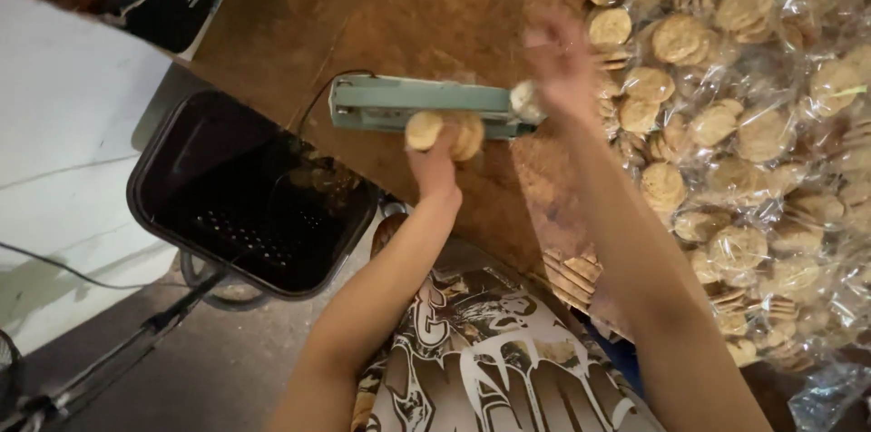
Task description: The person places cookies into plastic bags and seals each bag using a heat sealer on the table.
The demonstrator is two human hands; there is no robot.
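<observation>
Left hand (434, 162) grips a cookie pack (446, 132) at the green sealer (422, 105), whose long axis runs left-right across the counter (408, 5); right hand (560, 64) blurred, closed on its knob (524, 98)

Right hand (561, 64) is smearing into motion blur, fingers indistinct. Heap of clear plastic bags of round tan biscuits (753, 123) is running off the top and right edges. Black plastic bin (172, 155) interior is lying too dark to read.

Pale green sealer (417, 105) on a mottled brown counter (399, 5); tan biscuits (445, 131) against the sealer; clear bags of tan biscuits (753, 123) right of it; black bin (245, 196) left of it; brown-and-white patterned shirt (490, 359) below it.
</observation>
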